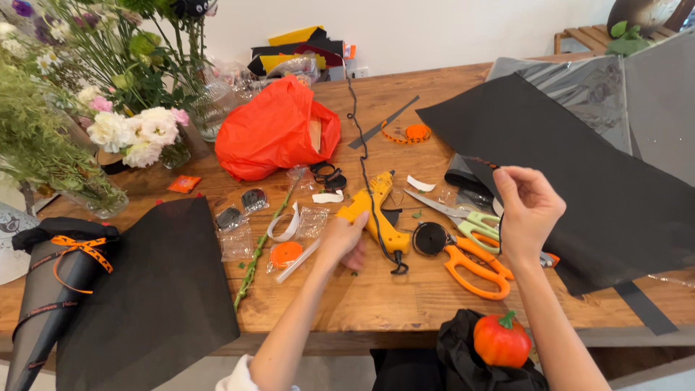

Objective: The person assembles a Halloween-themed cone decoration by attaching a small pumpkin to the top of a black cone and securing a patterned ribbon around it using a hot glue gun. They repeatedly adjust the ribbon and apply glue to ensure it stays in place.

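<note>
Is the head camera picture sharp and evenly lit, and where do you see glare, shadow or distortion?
Head view: mostly sharp and softly lit; the table edge bows from wide-angle distortion; the silver sheet at the upper right shows glare; soft shadows lie under the left hand by the yellow glue gun; the right hand looks sharp.

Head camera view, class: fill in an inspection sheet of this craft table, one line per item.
Surface: wooden table, crowded.
Job's things: yellow glue gun under the left hand; thin dark ribbon pinched by the right hand.
Clutter: orange scissors, green scissors, orange bag, black paper sheet, plastic wrappers, a cut stem.
Grippers: left hand touching glue gun; right hand closed on ribbon.
Cables: black cord running from the gun across the table.
Surroundings: flowers in vases; white wall.
</note>
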